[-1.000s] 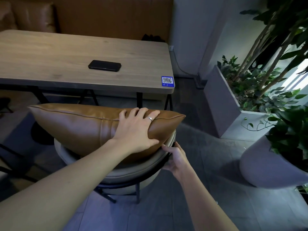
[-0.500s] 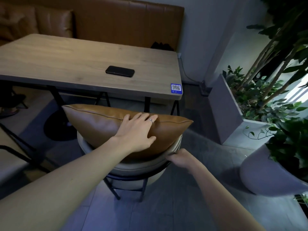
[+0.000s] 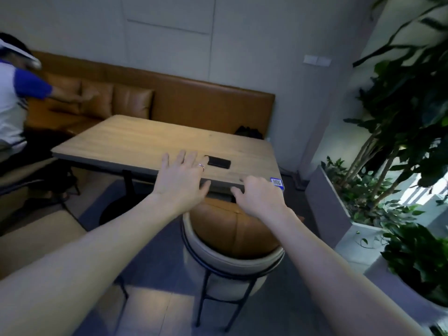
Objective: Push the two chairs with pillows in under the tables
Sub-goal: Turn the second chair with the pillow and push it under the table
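Head view: left hand (image 3: 180, 181) raised in front of the near table edge, palm down, fingers (image 3: 181, 156) spread, holding nothing, ring (image 3: 201, 167) on one finger. Right hand (image 3: 259, 194) beside it, fingers curled loosely downward, empty; touching the edge or not, cannot tell. Below both wrists, round grey chair (image 3: 230, 265) with tan leather pillow (image 3: 232, 229) resting inside its curved back, front part tucked beneath the wooden table (image 3: 135, 141), back and black legs out on the floor. On the tabletop, black phone (image 3: 219, 162) just beyond the left fingertips, blue QR sticker (image 3: 277, 183) at the near right corner. Behind, tan bench (image 3: 194, 103); right, potted plants (image 3: 400, 141); far left, another person (image 3: 14, 93), blurred.
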